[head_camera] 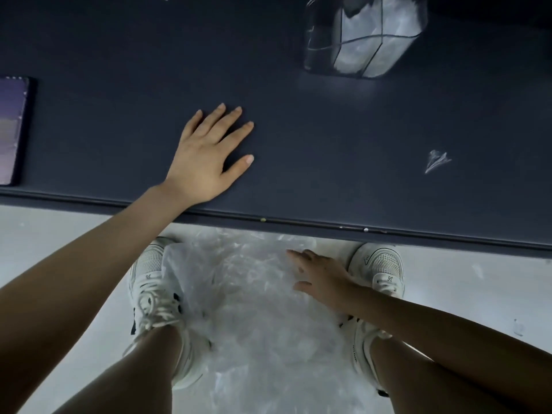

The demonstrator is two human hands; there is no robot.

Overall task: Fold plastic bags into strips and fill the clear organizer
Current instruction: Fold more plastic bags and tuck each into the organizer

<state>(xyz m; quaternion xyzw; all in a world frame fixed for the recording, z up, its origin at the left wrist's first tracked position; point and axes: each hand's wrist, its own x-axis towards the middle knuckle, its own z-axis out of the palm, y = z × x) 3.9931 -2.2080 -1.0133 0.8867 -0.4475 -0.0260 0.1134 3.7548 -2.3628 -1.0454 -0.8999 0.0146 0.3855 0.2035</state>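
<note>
A heap of clear plastic bags (257, 294) lies on the pale floor between my two white shoes. My right hand (319, 273) reaches down over the heap's right side with its fingers straight; whether it touches the plastic I cannot tell. My left hand (209, 153) rests flat, fingers spread, on the dark table (328, 138). The clear organizer (364, 34) stands at the table's far right, its compartments showing whitish folded plastic. A small folded bag piece (437, 161) lies on the table to the right.
A dark tablet or screen (12, 130) lies at the table's left edge. The table's front edge (298, 224) runs across the view above the floor. A small scrap (519, 327) lies on the floor at the right.
</note>
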